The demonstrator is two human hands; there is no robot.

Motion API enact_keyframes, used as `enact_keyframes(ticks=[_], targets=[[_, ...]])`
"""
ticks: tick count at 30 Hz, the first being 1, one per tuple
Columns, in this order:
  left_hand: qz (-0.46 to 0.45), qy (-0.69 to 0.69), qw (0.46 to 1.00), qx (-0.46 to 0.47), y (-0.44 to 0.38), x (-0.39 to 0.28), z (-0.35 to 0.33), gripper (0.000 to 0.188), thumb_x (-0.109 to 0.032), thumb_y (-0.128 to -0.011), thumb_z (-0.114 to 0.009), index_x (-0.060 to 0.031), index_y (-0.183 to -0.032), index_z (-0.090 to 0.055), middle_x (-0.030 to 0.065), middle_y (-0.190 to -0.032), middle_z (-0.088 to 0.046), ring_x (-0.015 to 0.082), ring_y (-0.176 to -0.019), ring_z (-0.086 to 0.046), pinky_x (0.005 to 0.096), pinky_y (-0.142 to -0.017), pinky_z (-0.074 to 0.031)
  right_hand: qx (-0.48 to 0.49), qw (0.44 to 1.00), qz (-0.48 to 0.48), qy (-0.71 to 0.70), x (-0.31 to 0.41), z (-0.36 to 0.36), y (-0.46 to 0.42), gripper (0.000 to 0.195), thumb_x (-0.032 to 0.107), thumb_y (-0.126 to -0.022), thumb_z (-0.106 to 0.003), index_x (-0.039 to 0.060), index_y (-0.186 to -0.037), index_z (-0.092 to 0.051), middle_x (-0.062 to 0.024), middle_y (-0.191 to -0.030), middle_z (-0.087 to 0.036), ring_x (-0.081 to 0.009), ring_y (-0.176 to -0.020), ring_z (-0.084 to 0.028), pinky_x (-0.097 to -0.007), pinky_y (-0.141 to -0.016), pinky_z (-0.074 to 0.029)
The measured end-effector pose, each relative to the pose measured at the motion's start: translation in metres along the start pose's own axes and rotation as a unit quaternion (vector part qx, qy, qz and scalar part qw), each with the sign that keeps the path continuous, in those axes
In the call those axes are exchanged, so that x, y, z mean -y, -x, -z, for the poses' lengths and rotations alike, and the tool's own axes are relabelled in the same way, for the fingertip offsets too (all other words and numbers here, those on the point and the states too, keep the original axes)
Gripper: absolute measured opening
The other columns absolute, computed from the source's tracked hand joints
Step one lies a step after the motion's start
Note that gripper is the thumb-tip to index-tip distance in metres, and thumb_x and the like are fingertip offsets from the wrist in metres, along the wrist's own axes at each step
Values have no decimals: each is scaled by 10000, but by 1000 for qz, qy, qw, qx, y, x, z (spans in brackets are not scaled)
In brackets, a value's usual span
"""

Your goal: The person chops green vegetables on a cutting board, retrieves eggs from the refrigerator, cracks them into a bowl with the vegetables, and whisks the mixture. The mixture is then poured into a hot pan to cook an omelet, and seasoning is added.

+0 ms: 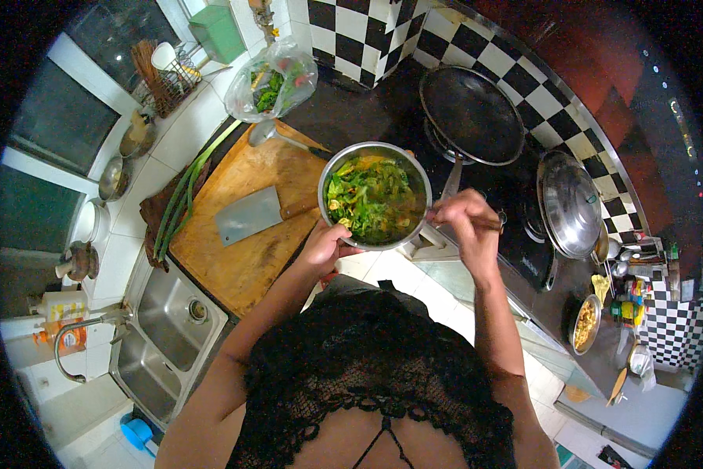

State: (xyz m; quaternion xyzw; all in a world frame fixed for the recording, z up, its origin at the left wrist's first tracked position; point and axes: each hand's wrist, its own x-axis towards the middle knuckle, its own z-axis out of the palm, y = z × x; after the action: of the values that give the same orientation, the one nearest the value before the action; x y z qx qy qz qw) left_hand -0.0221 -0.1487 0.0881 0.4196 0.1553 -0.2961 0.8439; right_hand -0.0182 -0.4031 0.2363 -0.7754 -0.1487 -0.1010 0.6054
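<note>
My left hand [323, 245] grips the near left rim of a round metal bowl [428, 212], which holds cooked leafy greens [363, 202] in some liquid. At the bowl's right side, my right hand [465, 220] is closed around a wooden-coloured handle [486, 223]; the rest of that utensil cannot be made out. Under and left of the bowl lies a wooden cutting board [251, 264], with a cleaver [249, 216] on it, its wooden handle pointing towards the bowl. A metal ladle [263, 134] with a dark handle rests on the board's far end.
Behind the bowl stand a wok [471, 114] and, farther right, a lidded pan [572, 205] on the stove. Green onions [178, 220] and a dark cloth [155, 208] border the board. A plastic bag of vegetables [272, 82] stands beyond it; a double sink [172, 316] is at left.
</note>
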Motion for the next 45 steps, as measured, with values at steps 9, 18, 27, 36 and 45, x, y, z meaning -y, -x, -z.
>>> enact_keyframes(ticks=[9, 18, 27, 36, 45], targets=[[24, -18, 999, 12, 8, -6, -5, 479, -52, -790, -508, -48, -1258, -407, 141, -1106, -572, 265, -916, -628, 371, -705, -579, 232, 937, 168, 201, 8, -53, -3, 98, 123, -744, -719, 61, -811, -681, -84, -875, -652, -239, -758, -651, -341, -646, -539], [5, -31, 999, 16, 13, -12, -17, 458, -35, -796, -505, -47, -1244, -413, 140, -1105, -567, 269, -898, -635, 358, -678, -579, 34, 948, 135, 286, 33, -37, -4, 90, 85, -745, -720, 104, -827, -690, -67, -783, -599, -234, -607, -629, -347, -524, -531], [-2, -88, 996, -4, 9, -3, -17, 361, -169, -871, -500, -17, -1197, -523, 104, -1082, -638, 216, -908, -629, 328, -754, -548, -108, 984, -109, 90, -6, -22, 7, 131, 108, -838, -666, -23, -830, -652, -122, -759, -633, -184, -621, -638, -277, -571, -510], [17, -73, 996, 44, 8, -8, -11, 524, -35, -807, -488, -60, -1306, -329, 144, -1130, -560, 265, -902, -644, 390, -721, -587, -188, 978, -86, 42, -37, -8, -13, 163, 120, -898, -600, -22, -820, -611, -79, -765, -631, -143, -671, -610, -270, -621, -499], [37, -77, 995, 43, 13, -19, -20, 539, -19, -803, -475, -88, -1317, -327, 129, -1138, -556, 253, -902, -638, 367, -691, -583, 68, 978, -158, -120, 5, 18, -17, 159, 94, -887, -595, -17, -775, -619, -82, -768, -628, -156, -705, -635, -278, -639, -534]])
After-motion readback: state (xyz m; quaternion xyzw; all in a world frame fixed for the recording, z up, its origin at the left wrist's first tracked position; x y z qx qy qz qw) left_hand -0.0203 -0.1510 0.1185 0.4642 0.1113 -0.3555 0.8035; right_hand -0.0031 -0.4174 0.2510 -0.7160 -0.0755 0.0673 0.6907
